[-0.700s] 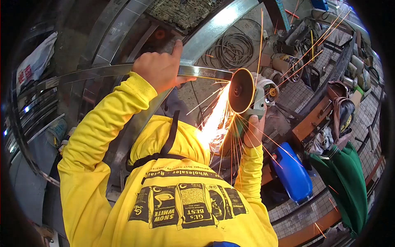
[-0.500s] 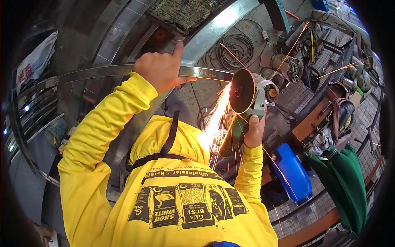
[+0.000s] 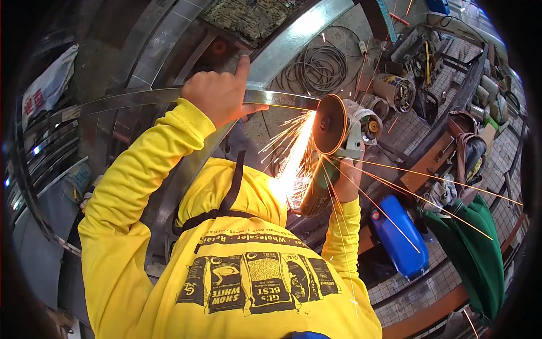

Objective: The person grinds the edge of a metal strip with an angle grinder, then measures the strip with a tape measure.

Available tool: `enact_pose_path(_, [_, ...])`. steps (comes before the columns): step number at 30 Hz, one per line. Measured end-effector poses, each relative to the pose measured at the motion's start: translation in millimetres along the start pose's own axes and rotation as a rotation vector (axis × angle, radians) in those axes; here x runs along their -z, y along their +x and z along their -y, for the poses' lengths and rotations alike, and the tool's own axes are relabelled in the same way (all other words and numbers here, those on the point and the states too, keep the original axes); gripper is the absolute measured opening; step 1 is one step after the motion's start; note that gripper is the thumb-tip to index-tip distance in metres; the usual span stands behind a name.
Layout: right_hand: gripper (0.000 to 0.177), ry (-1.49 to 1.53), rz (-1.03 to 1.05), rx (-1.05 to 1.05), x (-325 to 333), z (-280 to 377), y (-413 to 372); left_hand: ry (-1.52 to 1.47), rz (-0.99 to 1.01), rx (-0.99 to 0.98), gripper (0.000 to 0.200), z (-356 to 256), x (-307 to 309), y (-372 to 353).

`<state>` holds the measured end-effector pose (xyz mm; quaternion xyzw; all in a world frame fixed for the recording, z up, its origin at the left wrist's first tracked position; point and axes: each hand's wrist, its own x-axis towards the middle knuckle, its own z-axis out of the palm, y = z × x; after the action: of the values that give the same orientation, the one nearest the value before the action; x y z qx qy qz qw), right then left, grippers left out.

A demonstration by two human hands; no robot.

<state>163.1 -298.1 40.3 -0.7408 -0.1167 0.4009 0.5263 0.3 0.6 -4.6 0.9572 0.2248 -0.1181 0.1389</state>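
My left hand is closed around a shiny metal bar, its thumb stretched out along a wide metal piece above. The bar runs left from the hand as a long, thin strip. My right hand grips the body of a green angle grinder. Its round disc meets the right end of the bar. Bright sparks stream down from that contact toward my yellow shirt, and thin streaks fly right. The grinder hides part of the right fingers.
A coiled cable lies on the floor beyond the bar. A blue plastic jug and a green cloth are at the right. Buckets of scrap stand at upper right. Curved metal strips line the left side.
The grinder and both hands have barely moved. The spark stream has spread wider, with long new streaks crossing to the right.
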Motion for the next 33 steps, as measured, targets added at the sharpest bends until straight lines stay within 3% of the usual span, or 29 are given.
enact_pose_path(6, [0.080,-0.061,-0.012,0.098,1,-9,2,-0.019,0.008,-0.008,0.104,1,-1,0])
enact_pose_path(8, [0.085,-0.145,0.017,0.116,3,-4,4,-0.016,0.023,-0.005,0.104,0,1,0])
enact_pose_path(17, [0.086,-0.209,-0.001,0.126,0,-5,4,-0.040,0.095,0.036,0.106,0,1,1])
enact_pose_path(20, [0.089,-0.200,0.005,0.041,-5,-1,5,-0.021,0.092,0.019,0.107,0,2,0])
enact_pose_path(25, [0.085,-0.260,0.021,0.124,6,-14,0,-0.034,0.104,0.023,0.111,0,1,-3])
enact_pose_path(33, [0.090,-0.146,0.031,0.051,-3,-12,1,-0.027,0.095,0.029,0.109,-1,4,0])
